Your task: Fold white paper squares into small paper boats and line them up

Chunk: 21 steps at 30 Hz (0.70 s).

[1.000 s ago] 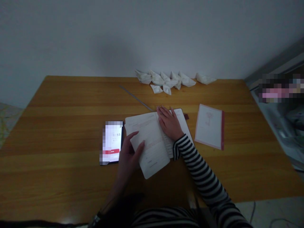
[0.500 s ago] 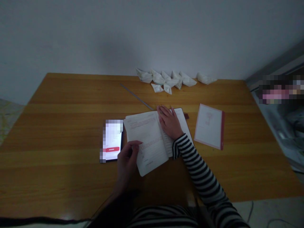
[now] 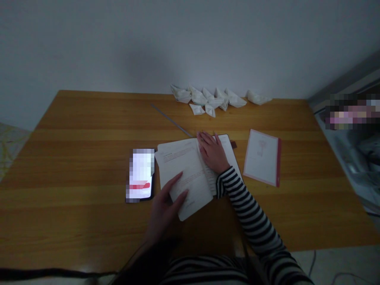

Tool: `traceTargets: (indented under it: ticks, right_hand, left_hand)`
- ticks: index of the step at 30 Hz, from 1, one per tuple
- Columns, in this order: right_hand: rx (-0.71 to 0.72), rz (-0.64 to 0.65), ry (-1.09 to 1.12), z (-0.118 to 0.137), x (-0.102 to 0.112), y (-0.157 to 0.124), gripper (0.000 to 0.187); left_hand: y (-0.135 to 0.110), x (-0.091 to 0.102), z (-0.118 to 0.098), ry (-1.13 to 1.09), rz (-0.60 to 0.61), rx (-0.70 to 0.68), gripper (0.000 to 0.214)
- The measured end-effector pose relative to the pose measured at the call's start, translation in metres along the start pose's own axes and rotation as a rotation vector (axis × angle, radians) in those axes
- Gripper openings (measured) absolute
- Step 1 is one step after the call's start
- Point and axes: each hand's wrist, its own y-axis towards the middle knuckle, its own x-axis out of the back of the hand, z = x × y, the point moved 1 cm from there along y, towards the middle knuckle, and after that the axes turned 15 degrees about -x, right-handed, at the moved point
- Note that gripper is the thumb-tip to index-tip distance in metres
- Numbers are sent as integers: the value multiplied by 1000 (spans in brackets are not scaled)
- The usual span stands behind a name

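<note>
Uncurled from its earlier grip, left hand (image 3: 164,213) open on the raised notebook page (image 3: 185,170), fingers spread without pinching; right hand (image 3: 212,152) flat on the far pages (image 3: 229,156), fingers splayed.

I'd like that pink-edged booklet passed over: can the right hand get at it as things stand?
Probably yes. The right hand rests on the open notebook, and the booklet lies just beyond the notebook's right edge, with nothing standing between them. The hand would have to lift off the pages first.
</note>
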Motion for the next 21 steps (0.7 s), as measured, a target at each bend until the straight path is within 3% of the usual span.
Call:
traceTargets:
  ticks: [7, 21]
  right_hand:
    - [3, -22, 9, -1, -2, 0, 52]
    - [14, -45, -7, -1, -2, 0, 51]
  left_hand:
    - [-7, 6, 20, 76, 35, -12, 45]
    - [-10, 8, 20, 142, 19, -56, 43]
